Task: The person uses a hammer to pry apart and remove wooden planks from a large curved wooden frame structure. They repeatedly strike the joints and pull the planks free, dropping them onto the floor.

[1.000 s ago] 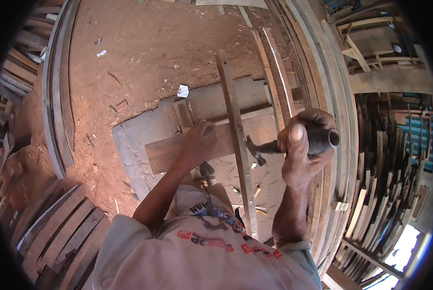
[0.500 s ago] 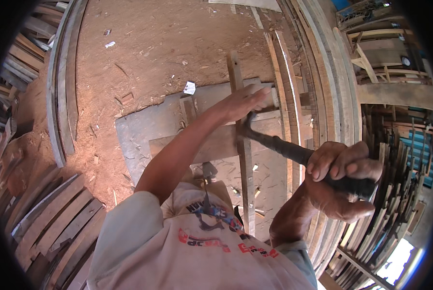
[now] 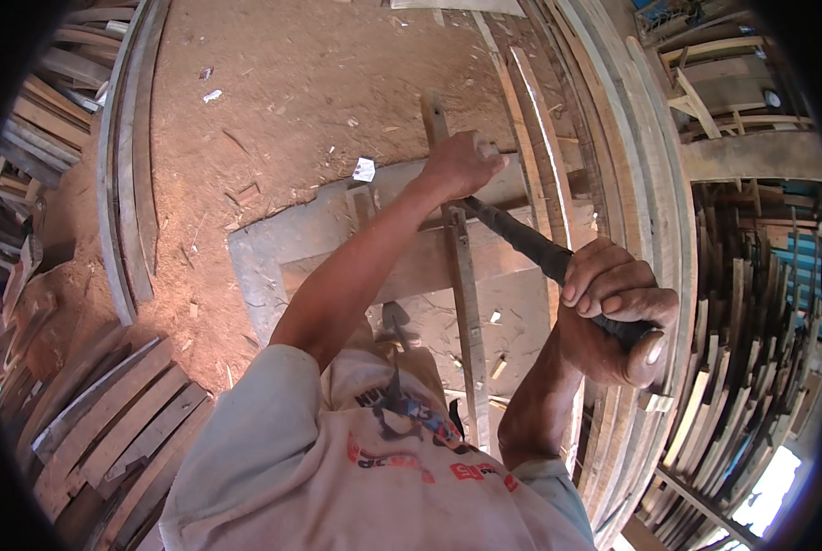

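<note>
My right hand (image 3: 617, 312) is wrapped round the grip of a long black-handled tool (image 3: 525, 246), which slants up and left toward a narrow wooden strip (image 3: 461, 294). The tool's far end meets the strip just below my left hand (image 3: 466, 167), where its head is mostly hidden. My left hand is closed over the strip, its fingers curled down on the right side. The strip runs away from me across a wider wooden board (image 3: 402, 271), and its far end (image 3: 434, 115) shows beyond my left hand.
A grey sheet (image 3: 264, 248) lies under the work on the dirt floor, with splinters and bits of debris. Long planks (image 3: 626, 174) are stacked close on the right, and curved boards (image 3: 122, 413) lie at lower left. Upright timber pieces (image 3: 741, 340) crowd the far right.
My left hand's fingers, stretched out before, are now curled over the strip. My right hand has moved left and up with the tool's handle. The tool's head is more hidden.
</note>
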A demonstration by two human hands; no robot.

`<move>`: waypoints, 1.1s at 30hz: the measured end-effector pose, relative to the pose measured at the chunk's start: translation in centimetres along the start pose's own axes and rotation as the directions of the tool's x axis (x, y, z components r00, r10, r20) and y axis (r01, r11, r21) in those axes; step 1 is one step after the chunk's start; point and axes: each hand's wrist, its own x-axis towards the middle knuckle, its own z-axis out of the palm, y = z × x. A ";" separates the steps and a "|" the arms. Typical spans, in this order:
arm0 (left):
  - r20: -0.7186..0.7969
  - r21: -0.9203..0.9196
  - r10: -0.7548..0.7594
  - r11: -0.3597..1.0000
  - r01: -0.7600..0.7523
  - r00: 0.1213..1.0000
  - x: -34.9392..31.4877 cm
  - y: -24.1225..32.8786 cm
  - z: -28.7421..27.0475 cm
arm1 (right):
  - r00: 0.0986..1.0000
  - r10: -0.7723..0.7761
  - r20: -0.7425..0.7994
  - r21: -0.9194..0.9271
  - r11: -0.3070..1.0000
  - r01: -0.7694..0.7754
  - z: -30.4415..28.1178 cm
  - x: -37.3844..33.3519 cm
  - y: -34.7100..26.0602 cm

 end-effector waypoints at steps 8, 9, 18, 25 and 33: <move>0.048 -0.225 -0.028 0.974 0.038 0.998 -1.9 0.7 -0.3 | 0.971 0.103 -0.214 -0.002 0.994 -0.106 -2.1 -5.8 -1.3; 0.029 -0.220 0.002 0.975 0.005 1.000 -2.1 0.6 0.0 | 0.962 0.114 -0.249 -0.008 0.993 -0.120 -1.9 -6.9 -1.9; -0.341 -0.169 0.278 0.922 -0.349 0.898 -11.4 0.9 -0.4 | 0.914 0.285 -0.288 0.021 0.956 -0.292 -0.6 -2.9 -3.0; 0.426 -0.016 0.633 0.719 -0.695 0.646 -22.9 0.7 6.0 | 0.853 0.416 -0.315 -0.406 0.753 -0.517 3.7 8.4 5.0; 0.283 0.023 0.655 0.726 -0.687 0.701 -24.2 -1.5 10.4 | 0.878 0.396 -0.270 -0.319 0.823 -0.470 1.6 5.5 4.5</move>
